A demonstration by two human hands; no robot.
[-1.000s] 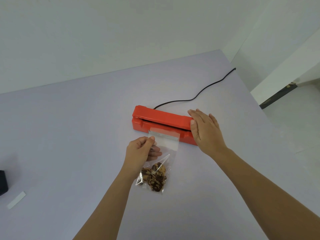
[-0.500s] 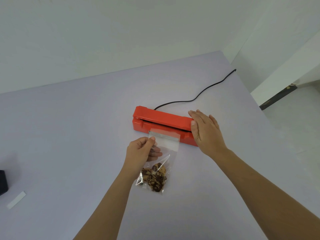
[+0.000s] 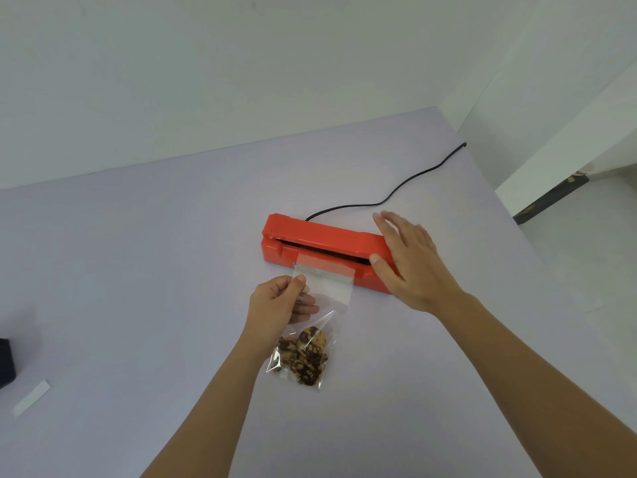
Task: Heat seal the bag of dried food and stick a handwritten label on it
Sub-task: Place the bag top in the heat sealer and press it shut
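Note:
A red heat sealer (image 3: 310,241) lies across the middle of the table, its jaw slightly apart. A clear bag of dried food (image 3: 312,336) lies in front of it, brown pieces at its near end and its top edge in the jaw slot. My left hand (image 3: 279,305) pinches the bag's left edge just below the zip strip. My right hand (image 3: 410,260) covers the sealer's right end, fingers spread over the lid and thumb at the lid's front edge.
The sealer's black cord (image 3: 396,191) runs back right to the table's far corner. A white label strip (image 3: 31,398) lies at the near left, beside a black object (image 3: 5,362) cut off by the frame. The table's right edge drops off near the sealer.
The fingers of my right hand have lifted and spread a little over the lid. The bag and my left hand have hardly moved.

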